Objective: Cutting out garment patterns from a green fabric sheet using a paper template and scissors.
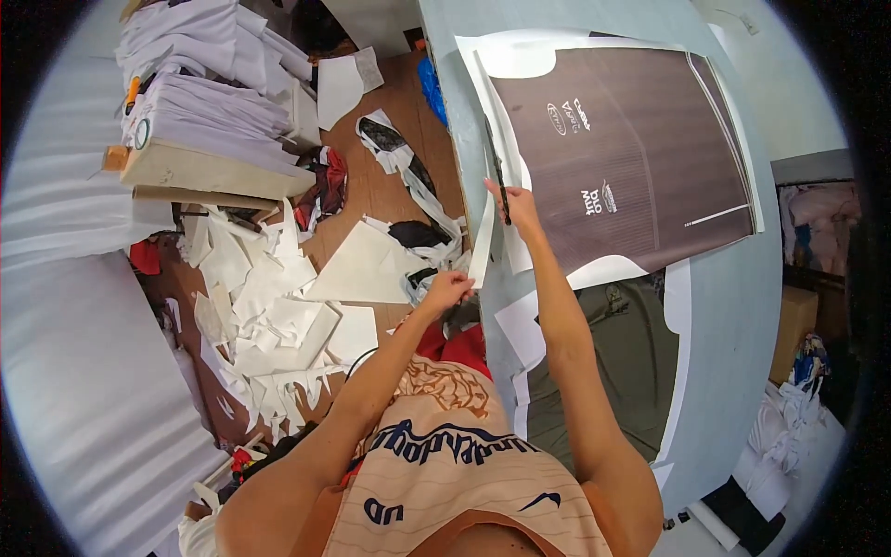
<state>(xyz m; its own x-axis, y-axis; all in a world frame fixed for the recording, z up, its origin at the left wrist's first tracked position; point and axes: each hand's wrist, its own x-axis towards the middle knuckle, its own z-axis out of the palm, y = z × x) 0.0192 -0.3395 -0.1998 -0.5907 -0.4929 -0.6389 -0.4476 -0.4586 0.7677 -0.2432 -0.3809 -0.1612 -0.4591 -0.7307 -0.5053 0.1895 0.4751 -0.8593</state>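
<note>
A dark brown printed panel with white margins lies on the table at the right. My right hand is closed round a pair of black scissors, whose blades point away from me along the panel's left white margin. My left hand pinches the near end of a narrow white strip at the table's left edge. That strip runs up toward the scissors. Whether the blades are parted is too small to make out.
A dark olive panel with white borders lies nearer me on the pale blue table. White offcuts heap on the brown floor at left. Folded white cloth is stacked beyond them. A blue plastic bag sits by the table's far left side.
</note>
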